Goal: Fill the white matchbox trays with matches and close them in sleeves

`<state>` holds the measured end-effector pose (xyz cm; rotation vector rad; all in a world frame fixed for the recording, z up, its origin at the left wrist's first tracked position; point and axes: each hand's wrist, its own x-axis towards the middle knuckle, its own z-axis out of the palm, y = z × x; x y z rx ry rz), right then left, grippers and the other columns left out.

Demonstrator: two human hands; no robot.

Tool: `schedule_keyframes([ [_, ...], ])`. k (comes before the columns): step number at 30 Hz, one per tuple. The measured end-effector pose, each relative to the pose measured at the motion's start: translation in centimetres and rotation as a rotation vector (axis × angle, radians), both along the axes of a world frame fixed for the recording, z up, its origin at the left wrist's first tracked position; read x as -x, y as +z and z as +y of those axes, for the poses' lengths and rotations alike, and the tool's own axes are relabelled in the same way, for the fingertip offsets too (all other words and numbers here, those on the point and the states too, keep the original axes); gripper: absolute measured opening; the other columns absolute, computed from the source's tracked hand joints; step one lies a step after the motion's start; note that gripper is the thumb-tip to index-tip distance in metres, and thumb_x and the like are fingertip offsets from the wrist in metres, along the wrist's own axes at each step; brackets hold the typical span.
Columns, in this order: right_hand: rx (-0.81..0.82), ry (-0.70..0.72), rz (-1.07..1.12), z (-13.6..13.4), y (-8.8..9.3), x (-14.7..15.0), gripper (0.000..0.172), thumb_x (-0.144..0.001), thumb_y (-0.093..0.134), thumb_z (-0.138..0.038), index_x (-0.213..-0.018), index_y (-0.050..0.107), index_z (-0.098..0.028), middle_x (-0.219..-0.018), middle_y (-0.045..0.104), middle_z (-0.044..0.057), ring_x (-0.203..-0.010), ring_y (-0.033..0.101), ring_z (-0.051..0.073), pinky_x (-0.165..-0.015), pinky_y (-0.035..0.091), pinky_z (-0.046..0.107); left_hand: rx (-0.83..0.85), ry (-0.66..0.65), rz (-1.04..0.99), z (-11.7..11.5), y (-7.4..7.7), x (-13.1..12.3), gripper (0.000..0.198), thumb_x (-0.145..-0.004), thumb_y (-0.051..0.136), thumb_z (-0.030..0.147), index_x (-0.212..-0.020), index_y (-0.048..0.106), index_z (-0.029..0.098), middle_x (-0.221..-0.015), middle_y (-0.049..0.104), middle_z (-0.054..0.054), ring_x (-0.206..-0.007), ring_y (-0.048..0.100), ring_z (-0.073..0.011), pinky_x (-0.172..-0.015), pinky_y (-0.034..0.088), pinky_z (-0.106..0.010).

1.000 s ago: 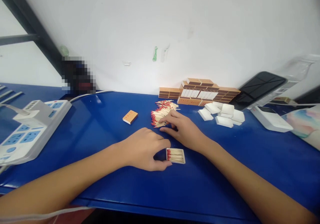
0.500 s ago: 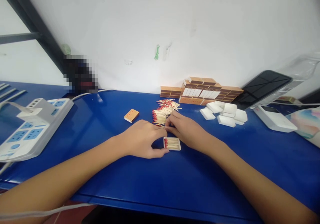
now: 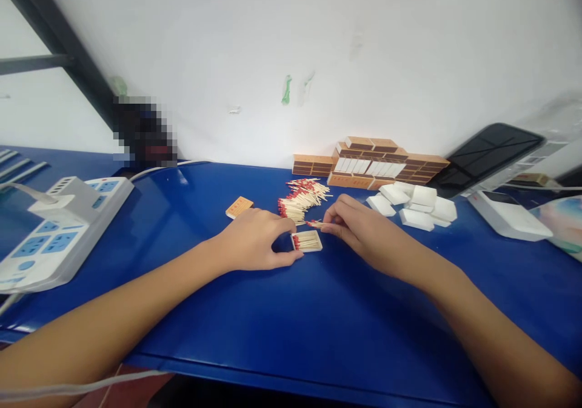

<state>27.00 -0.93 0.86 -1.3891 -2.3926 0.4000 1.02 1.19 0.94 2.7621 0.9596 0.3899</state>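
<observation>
One blue tabletop (image 3: 273,323) beside a white wall (image 3: 218,44), left grip (image 3: 254,239) around a tray (image 3: 311,250), right grip (image 3: 364,231) around matches (image 3: 314,224)

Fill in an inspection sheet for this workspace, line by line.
Surface: blue tabletop, glossy.
Job's things: open tray partly filled with matches; loose match pile beyond it; orange matchbox beyond the left hand; stacked matchboxes by the wall; white box-like pieces heaped to the right.
Clutter: dark phone-like slab leaning and white device, far right.
Grips: left hand holds the tray's left end; right hand pinches a small bunch of matches.
Cables: white cable behind the power strip; another white cable at lower left.
Surroundings: white wall with a green scrap; pixelated patch at left, unreadable.
</observation>
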Motion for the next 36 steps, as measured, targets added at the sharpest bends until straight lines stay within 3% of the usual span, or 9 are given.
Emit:
schedule_keyframes([
  [6, -0.048, 0.076, -0.129, -1.3, -0.3, 2.2, 0.013, -0.105, 0.054, -0.03, -0.099, 0.06, -0.021, -0.103, 0.065, 0.007, -0.071, 0.062, 0.018, -0.061, 0.043, 0.031, 0.004, 0.0, -0.006, 0.0, -0.1, -0.1, 0.031, -0.09, 0.069, 0.049, -0.089, 0.07, 0.018, -0.062, 0.061, 0.001, -0.058, 0.06, -0.0149, -0.054, 0.035, -0.027],
  [11, -0.034, 0.078, -0.075, -1.4, 0.3, 1.8, 0.007, -0.104, 0.055, -0.027, -0.103, 0.061, -0.022, -0.107, 0.066, 0.007, -0.079, 0.064, 0.019, -0.066, 0.046, 0.031, 0.004, -0.012, 0.001, 0.0, 0.0, 0.0, 0.032, -0.091, 0.068, 0.05, -0.093, 0.072, 0.018, -0.063, 0.061, 0.001, -0.057, 0.059, -0.0145, -0.055, 0.035, -0.027],
  [17, 0.03, 0.093, -0.042, -1.2, 0.6, 1.1, 0.015, -0.103, 0.051, -0.021, -0.093, 0.062, -0.023, -0.096, 0.068, 0.005, -0.083, 0.064, 0.02, -0.071, 0.047, 0.033, 0.015, -0.001, 0.01, 0.0, 0.1, 0.0, 0.032, -0.09, 0.069, 0.049, -0.097, 0.074, 0.018, -0.062, 0.061, 0.001, -0.056, 0.057, -0.0141, -0.055, 0.034, -0.026],
  [25, 0.056, 0.077, 0.008, -1.3, 0.0, 1.6, 0.012, -0.104, 0.054, -0.024, -0.095, 0.061, -0.022, -0.099, 0.069, 0.006, -0.083, 0.065, 0.019, -0.07, 0.045, 0.03, -0.002, -0.017, 0.011, 0.1, 0.0, 0.0, 0.034, -0.091, 0.067, 0.051, -0.094, 0.072, 0.017, -0.062, 0.061, 0.001, -0.057, 0.058, -0.0139, -0.055, 0.033, -0.026],
  [32, 0.14, 0.082, 0.031, -1.4, 0.8, 1.3, 0.014, -0.103, 0.059, -0.034, -0.1, 0.067, -0.023, -0.091, 0.071, 0.003, -0.08, 0.063, 0.018, -0.07, 0.044, 0.03, 0.002, -0.013, 0.03, 0.1, 0.1, 0.0, 0.034, -0.092, 0.066, 0.051, -0.094, 0.071, 0.017, -0.064, 0.063, 0.001, -0.059, 0.061, -0.0146, -0.056, 0.034, -0.027],
  [36, 0.145, 0.091, 0.058, -1.4, 0.8, 1.4, 0.014, -0.103, 0.057, -0.025, -0.095, 0.069, -0.022, -0.091, 0.071, 0.002, -0.081, 0.063, 0.017, -0.073, 0.045, 0.03, 0.0, -0.025, 0.032, 0.1, 0.0, 0.1, 0.033, -0.092, 0.067, 0.051, -0.095, 0.071, 0.018, -0.066, 0.064, 0.002, -0.06, 0.061, -0.0143, -0.057, 0.033, -0.028],
])
